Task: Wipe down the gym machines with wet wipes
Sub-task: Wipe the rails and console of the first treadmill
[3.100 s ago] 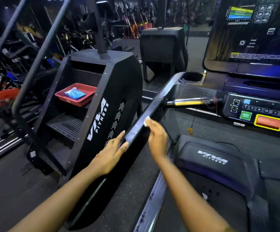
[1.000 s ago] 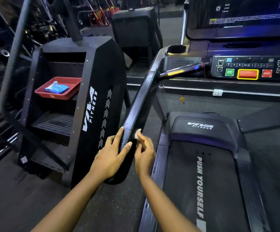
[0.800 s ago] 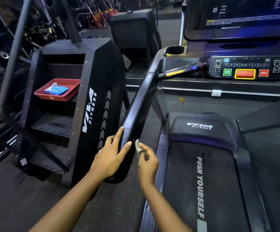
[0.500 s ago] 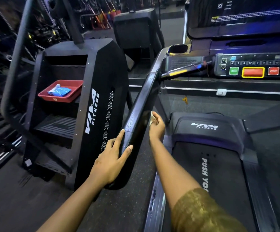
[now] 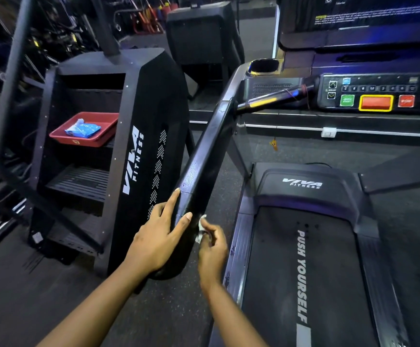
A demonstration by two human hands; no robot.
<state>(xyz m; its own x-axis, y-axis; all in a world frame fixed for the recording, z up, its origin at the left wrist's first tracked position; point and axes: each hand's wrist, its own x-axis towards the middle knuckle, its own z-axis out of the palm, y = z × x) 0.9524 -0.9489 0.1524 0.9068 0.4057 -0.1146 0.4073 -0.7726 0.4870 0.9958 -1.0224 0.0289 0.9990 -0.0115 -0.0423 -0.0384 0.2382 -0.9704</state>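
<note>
The treadmill's black left handrail (image 5: pixel 205 159) slopes down toward me from the console. My left hand (image 5: pixel 157 237) rests on the rail's lower end, fingers straight along its outer side and thumb across the top. My right hand (image 5: pixel 211 249) pinches a small white wet wipe (image 5: pixel 200 229) against the rail's inner side near its lower end. The treadmill belt (image 5: pixel 301 271) reading PUSH YOURSELF lies to the right.
A black VIVA FITNESS stair machine (image 5: pixel 138 151) stands close on the left, with a red tray (image 5: pixel 103 136) holding a blue wipes pack (image 5: pixel 83 127) on a step. The console (image 5: pixel 376 96) with coloured buttons is ahead, right. More gym equipment fills the back left.
My right hand slid with the wipe up the rail's inner side, then back down to the lower end. My left hand stayed on the rail's end.
</note>
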